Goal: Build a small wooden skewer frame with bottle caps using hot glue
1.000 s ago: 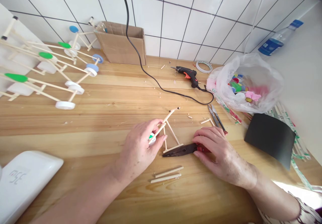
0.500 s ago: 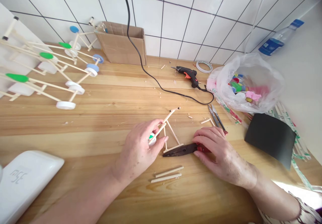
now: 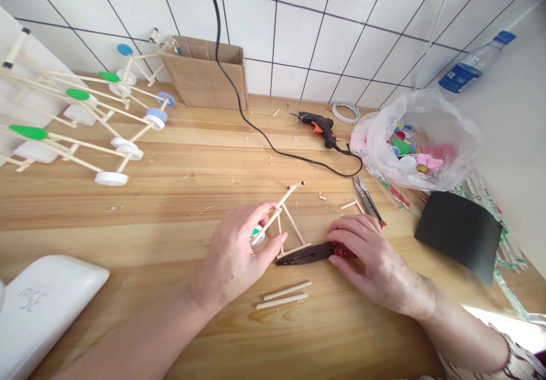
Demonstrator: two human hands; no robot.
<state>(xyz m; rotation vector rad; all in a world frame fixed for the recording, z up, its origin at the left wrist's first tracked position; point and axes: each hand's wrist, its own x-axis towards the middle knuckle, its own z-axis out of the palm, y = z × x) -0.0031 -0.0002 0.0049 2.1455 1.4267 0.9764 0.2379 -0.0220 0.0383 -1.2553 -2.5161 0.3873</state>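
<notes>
My left hand [image 3: 239,243] is closed around a small frame of thin wooden sticks [image 3: 292,224], with thumb and fingers on its upper left part. Dark tips cap the stick at its top, and a white cap with green [image 3: 257,234] shows partly between my fingers. My right hand [image 3: 367,255] grips the red handles of dark long-nose pliers [image 3: 305,254]. The pliers lie along the frame's bottom stick, jaws pointing left; whether they pinch it I cannot tell. Two loose sticks [image 3: 284,301] rest on the table just below.
Behind are a black glue gun [image 3: 318,127] with its cord, a tape roll [image 3: 346,112] and a cardboard box [image 3: 207,75]. Small snips [image 3: 369,198], a bag of bottle caps [image 3: 422,147] and a black sheet [image 3: 458,235] lie right. Stick models with cap wheels [image 3: 111,178] stand left.
</notes>
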